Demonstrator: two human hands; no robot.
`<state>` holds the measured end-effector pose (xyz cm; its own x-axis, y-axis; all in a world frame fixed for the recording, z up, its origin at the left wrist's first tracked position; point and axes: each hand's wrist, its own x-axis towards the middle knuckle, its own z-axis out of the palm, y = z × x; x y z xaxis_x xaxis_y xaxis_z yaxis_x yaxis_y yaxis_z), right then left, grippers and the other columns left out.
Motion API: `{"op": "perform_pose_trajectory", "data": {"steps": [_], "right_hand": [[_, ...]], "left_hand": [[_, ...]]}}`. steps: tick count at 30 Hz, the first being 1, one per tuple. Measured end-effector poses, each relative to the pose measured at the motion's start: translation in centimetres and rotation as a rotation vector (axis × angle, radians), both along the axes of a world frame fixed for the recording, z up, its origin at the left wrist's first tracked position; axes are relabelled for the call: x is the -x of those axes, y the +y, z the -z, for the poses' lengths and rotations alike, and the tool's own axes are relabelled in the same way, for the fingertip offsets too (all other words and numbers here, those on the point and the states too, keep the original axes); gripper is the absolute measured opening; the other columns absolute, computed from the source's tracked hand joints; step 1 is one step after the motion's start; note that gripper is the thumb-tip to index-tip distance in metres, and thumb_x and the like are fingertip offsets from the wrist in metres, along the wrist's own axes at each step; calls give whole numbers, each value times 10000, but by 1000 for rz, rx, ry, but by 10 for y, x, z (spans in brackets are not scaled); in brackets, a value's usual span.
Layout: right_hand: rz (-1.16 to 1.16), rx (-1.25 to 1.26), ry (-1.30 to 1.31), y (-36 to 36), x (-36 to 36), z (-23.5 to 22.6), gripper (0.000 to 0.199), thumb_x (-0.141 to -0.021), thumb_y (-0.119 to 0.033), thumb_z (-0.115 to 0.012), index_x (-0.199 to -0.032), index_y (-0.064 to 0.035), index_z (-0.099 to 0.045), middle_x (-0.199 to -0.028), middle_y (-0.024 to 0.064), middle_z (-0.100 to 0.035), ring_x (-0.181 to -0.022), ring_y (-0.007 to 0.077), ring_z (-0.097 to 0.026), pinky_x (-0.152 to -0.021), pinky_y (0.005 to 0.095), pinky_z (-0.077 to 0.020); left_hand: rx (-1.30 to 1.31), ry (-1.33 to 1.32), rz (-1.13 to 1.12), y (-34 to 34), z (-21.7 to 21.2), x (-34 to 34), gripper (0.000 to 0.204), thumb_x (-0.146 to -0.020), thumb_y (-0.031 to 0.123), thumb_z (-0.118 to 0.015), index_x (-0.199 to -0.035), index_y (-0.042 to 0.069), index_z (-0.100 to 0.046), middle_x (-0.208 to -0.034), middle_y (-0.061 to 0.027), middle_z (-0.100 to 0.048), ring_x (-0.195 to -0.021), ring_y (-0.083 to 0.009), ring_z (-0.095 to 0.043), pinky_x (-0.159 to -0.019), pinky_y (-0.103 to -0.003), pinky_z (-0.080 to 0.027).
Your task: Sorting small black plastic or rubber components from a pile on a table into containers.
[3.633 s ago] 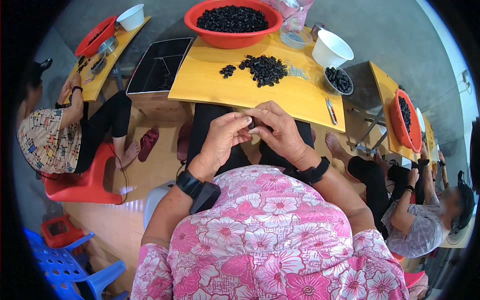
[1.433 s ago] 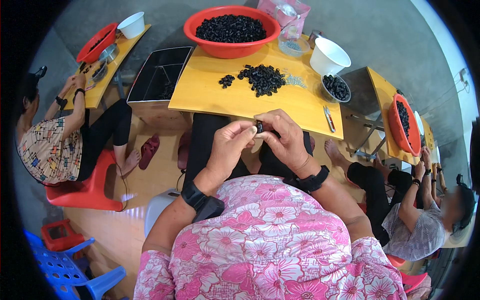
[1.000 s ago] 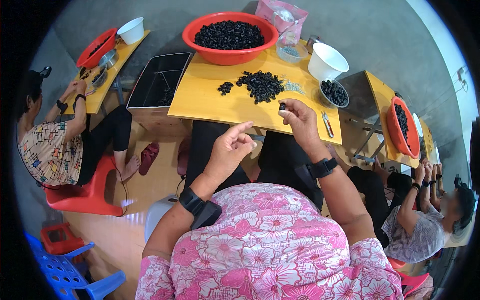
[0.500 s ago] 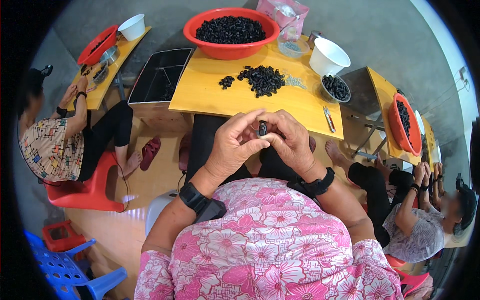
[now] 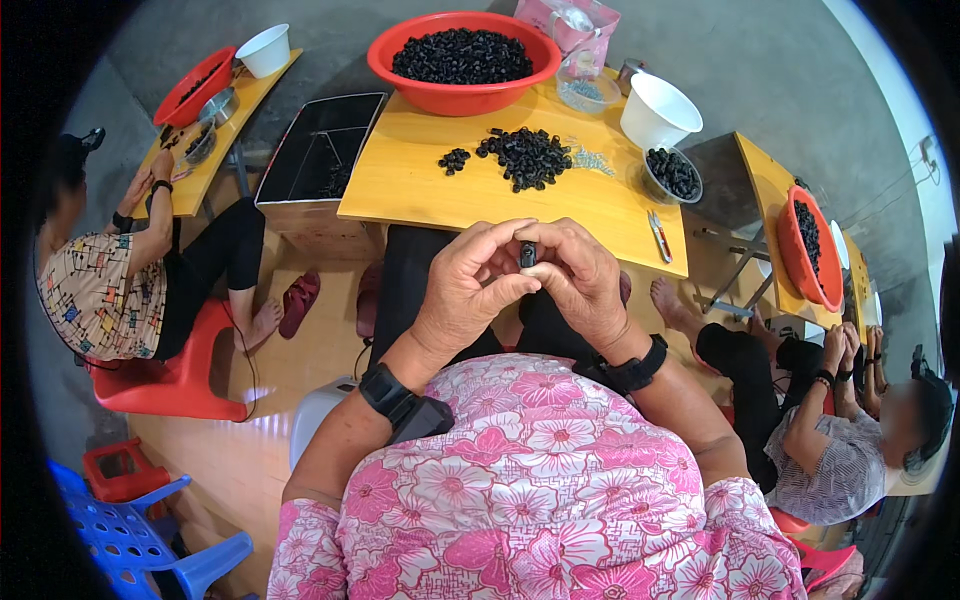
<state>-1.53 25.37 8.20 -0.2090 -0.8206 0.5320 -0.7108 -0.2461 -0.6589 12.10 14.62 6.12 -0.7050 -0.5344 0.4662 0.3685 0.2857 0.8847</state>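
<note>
A small black plastic part [image 5: 527,254] is pinched between both my hands, just off the near edge of the yellow table [image 5: 400,190]. My left hand [image 5: 470,275] grips it from the left with bent fingers and thumb. From the other side my right hand [image 5: 575,275] holds it the same way. Beyond them on the table lies a heap of similar black parts [image 5: 525,158], with a smaller cluster [image 5: 454,161] to its left. Tiny silvery pieces [image 5: 592,161] are scattered at the heap's right side.
A red basin [image 5: 463,100] full of black parts stands at the back, near a white bowl [image 5: 660,112]. A clear bowl [image 5: 671,177] of black parts and small snips [image 5: 659,236] lie rightward. A black-lined box [image 5: 318,150] adjoins the table. Co-workers sit at both sides.
The black part between my fingers has shifted slightly, and my fingertips have closed in a little around it. At the left, the co-worker's hands have moved a little.
</note>
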Motion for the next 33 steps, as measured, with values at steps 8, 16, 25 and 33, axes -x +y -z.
{"op": "perform_pose_trajectory", "data": {"steps": [8, 16, 25, 33], "right_hand": [[-29, -124, -44, -19, 11, 11, 247, -786, -167, -680, -1016, -91, -638, -886, 100, -620, -813, 283, -607, -746, 358, -488], [420, -4, -233, -14, 144, 42, 241, -816, 1, -670, -1052, 0, -623, -794, 73, -598, -668, 141, -582, -616, 268, -490], [1052, -338, 136, 37, 259, 48, 359, -728, -142, -735, -1063, -35, -667, -902, 150, -672, -843, 308, -644, -767, 386, -504], [1129, -216, 124, 39, 250, 51, 334, -742, -135, -732, -1059, -55, -662, -860, 121, -667, -759, 276, -644, -707, 369, -512]], "left_hand": [[-100, -107, -14, -7, 9, 2, 354, -826, 0, -658, -1175, -22, -607, -968, -11, -578, -822, -63, -526, -730, -199, -451], [-93, -380, 62, -23, 52, -5, 366, -835, -29, -602, -1193, 39, -630, -975, -34, -616, -851, -81, -573, -761, -213, -468], [-228, -476, 126, -33, 79, 12, 319, -840, -30, -597, -1149, 28, -654, -919, -14, -634, -834, -72, -572, -764, -210, -461], [-303, -509, 135, -37, 82, 9, 294, -855, -16, -601, -1139, 38, -660, -930, -8, -628, -846, -64, -566, -778, -207, -456]]}}
